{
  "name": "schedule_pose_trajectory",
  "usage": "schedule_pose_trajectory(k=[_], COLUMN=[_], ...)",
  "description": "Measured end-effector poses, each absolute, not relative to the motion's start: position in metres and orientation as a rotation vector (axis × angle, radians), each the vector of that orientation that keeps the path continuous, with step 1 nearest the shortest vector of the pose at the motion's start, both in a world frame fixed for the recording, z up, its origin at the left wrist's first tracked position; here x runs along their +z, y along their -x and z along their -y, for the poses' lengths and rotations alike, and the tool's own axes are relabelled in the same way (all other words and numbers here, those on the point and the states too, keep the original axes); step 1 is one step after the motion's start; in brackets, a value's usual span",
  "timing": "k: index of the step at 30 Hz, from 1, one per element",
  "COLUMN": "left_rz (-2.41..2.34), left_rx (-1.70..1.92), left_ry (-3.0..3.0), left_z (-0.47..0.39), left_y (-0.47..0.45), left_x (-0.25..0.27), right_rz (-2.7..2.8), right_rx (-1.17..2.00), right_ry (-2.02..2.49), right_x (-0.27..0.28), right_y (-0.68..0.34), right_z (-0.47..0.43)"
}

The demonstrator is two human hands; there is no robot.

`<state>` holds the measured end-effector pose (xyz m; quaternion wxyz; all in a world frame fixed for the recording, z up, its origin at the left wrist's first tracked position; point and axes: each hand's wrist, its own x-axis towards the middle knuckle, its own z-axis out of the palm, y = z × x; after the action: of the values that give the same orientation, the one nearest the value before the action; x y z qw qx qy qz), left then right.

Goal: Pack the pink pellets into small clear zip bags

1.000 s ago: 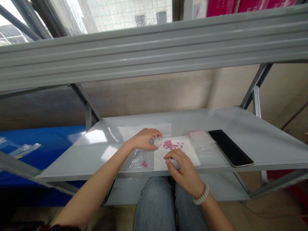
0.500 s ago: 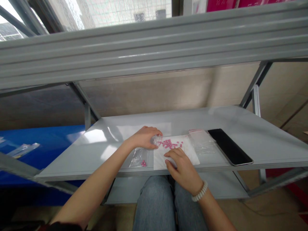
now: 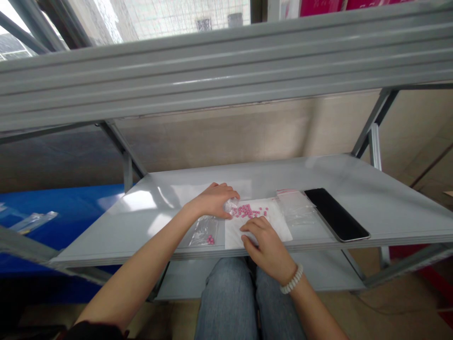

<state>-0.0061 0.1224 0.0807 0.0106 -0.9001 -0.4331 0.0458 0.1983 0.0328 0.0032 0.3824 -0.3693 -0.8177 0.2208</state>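
Many small pink tablets (image 3: 245, 210) lie loose on a sheet of white paper (image 3: 233, 237) near the shelf's front edge. My left hand (image 3: 214, 200) is closed around a crumpled clear plastic bag (image 3: 231, 206), its mouth beside the left side of the tablets. My right hand (image 3: 264, 241) hovers or rests over the paper just in front of them. Its fingers are bent, with thumb and forefinger apart and only a pale shaded patch between them. Left of the paper, below my left wrist, lies another clear bag (image 3: 200, 232) with several pink tablets in its corner.
Flat clear zip bags (image 3: 297, 208) lie right of the paper, partly touching a black tablet or phone (image 3: 336, 215). Overhead, a thick grey shelf beam (image 3: 226, 71) crosses the view. A blue surface (image 3: 71, 203) with small plastic packets is at the left.
The whole view has shifted very slightly. Both hands keep almost the same place; the pink edge at the mouth of the left hand's bag shows less now.
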Motion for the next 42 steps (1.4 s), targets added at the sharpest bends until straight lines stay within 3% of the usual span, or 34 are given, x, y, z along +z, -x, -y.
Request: schedule_pose_trajectory(k=[21,28,33,36,39,42], left_rz=[1.260,1.320,1.487,1.599,1.704,1.801], left_rx=[0.197,0.053,-0.322,-0.644,-1.262,-1.554], left_ry=[2.712,2.732,2.649,2.483,2.285,2.131], left_z=[-0.113,-0.113,-0.092,-0.060,-0.026,-0.002], left_y=[-0.013,-0.004,0.009,-0.004,-0.039,-0.076], left_x=[0.092,0.097,0.089,0.073,0.053,0.040], right_rz=[2.197,2.184,2.022,1.745,1.492,1.415], right_rx=[0.337,0.344,0.375,0.548,0.798,0.900], right_ry=[1.045,1.037,0.997,0.933,0.861,0.832], right_x=[0.005,0.002,0.000,0.004,0.012,0.022], right_y=[-0.182,-0.183,-0.185,-0.186,-0.187,-0.190], right_z=[-0.035,-0.034,-0.036,-0.033,-0.027,-0.019])
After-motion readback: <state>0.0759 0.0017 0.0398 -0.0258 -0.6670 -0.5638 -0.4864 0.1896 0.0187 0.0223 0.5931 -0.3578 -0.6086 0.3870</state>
